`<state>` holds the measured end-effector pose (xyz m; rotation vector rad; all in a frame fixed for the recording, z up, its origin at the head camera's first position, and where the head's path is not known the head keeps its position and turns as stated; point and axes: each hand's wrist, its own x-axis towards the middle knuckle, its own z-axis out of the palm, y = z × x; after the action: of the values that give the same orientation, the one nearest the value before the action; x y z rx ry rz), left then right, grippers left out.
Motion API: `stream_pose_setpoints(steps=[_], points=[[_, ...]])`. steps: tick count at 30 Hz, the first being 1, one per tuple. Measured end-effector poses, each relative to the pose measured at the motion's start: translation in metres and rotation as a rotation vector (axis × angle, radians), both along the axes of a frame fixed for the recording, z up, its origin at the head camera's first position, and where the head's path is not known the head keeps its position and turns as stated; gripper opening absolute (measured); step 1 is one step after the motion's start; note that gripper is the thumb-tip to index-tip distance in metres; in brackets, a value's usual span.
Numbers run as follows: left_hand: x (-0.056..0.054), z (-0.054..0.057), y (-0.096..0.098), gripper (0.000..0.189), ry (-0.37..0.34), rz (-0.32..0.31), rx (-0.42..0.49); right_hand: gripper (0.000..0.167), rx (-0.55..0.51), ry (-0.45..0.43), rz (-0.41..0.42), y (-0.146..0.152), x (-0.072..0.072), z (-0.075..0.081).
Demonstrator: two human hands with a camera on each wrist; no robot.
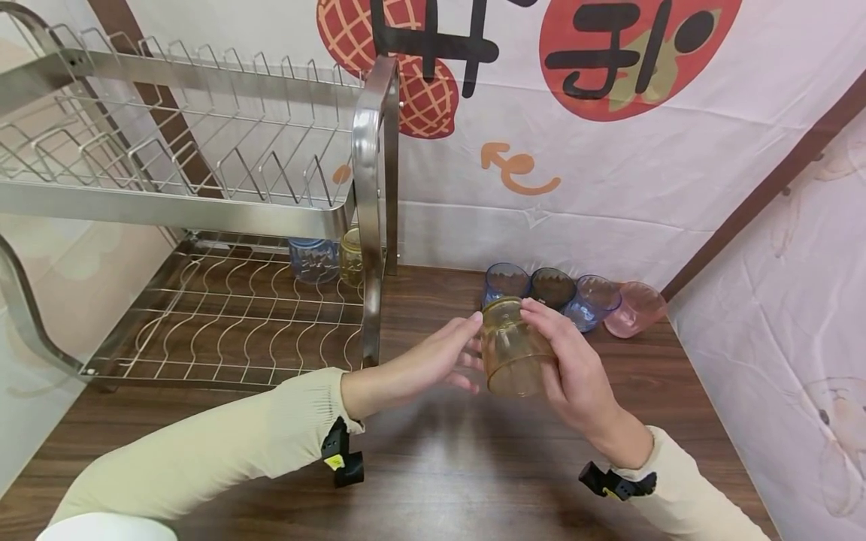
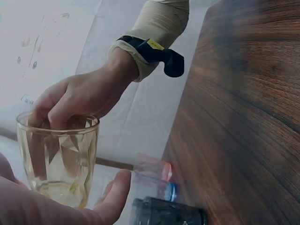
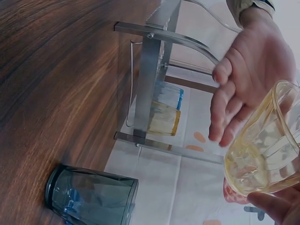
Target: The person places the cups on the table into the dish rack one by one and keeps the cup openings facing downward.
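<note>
My right hand (image 1: 575, 368) grips a clear yellow drinking glass (image 1: 514, 353) above the table. In the head view the glass is tilted, its narrow base up and its wide mouth down toward me. In the left wrist view, fingers of the right hand (image 2: 84, 96) reach the rim of the faceted glass (image 2: 58, 164). My left hand (image 1: 426, 368) is beside the glass, palm facing it and fingers extended. The right wrist view shows that left hand (image 3: 260, 70) with loosely spread fingers, holding nothing, its fingertips close to the yellow glass (image 3: 258, 154).
A row of glasses stands by the back wall: blue (image 1: 506, 282), dark grey (image 1: 553, 287), another blue (image 1: 591, 304) and pink (image 1: 634, 309). At left is a two-tier metal dish rack (image 1: 368, 203); a blue glass (image 1: 314, 261) and a yellow glass (image 1: 351, 259) sit on its lower tier.
</note>
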<state>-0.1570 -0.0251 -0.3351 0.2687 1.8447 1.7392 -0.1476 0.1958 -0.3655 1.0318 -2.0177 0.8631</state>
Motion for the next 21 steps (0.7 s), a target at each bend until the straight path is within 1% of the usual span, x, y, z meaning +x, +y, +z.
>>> stream_pose_setpoints(steps=[3, 5, 9, 10, 12, 15, 17, 21], points=[[-0.001, -0.001, 0.004, 0.058, -0.029, 0.036, 0.030, 0.047, 0.029, 0.039, -0.004, -0.004, 0.001, -0.001], [-0.002, -0.003, 0.006, 0.060, -0.043, 0.044, 0.049, 0.047, 0.044, 0.067, -0.001, -0.006, 0.001, -0.001], [-0.003, -0.006, 0.008, 0.065, -0.047, 0.031, 0.055, 0.047, 0.059, 0.115, 0.018, -0.010, -0.001, -0.001], [-0.003, -0.007, 0.008, 0.066, -0.041, 0.019, 0.055, 0.048, 0.064, 0.121, 0.022, -0.011, -0.001, -0.001], [-0.002, -0.009, 0.009, 0.069, -0.051, 0.010, 0.066, 0.049, 0.075, 0.126, 0.026, -0.012, -0.001, -0.001], [-0.002, -0.010, 0.009, 0.070, -0.079, 0.002, 0.118, 0.051, 0.096, 0.122, 0.020, -0.012, -0.001, -0.003], [-0.002, -0.010, 0.010, 0.071, -0.107, 0.007, 0.161, 0.047, 0.111, 0.120, 0.016, -0.012, -0.001, -0.003], [-0.005, -0.009, 0.010, 0.066, -0.112, -0.001, 0.204, 0.036, 0.135, 0.127, 0.011, -0.013, -0.002, -0.003]])
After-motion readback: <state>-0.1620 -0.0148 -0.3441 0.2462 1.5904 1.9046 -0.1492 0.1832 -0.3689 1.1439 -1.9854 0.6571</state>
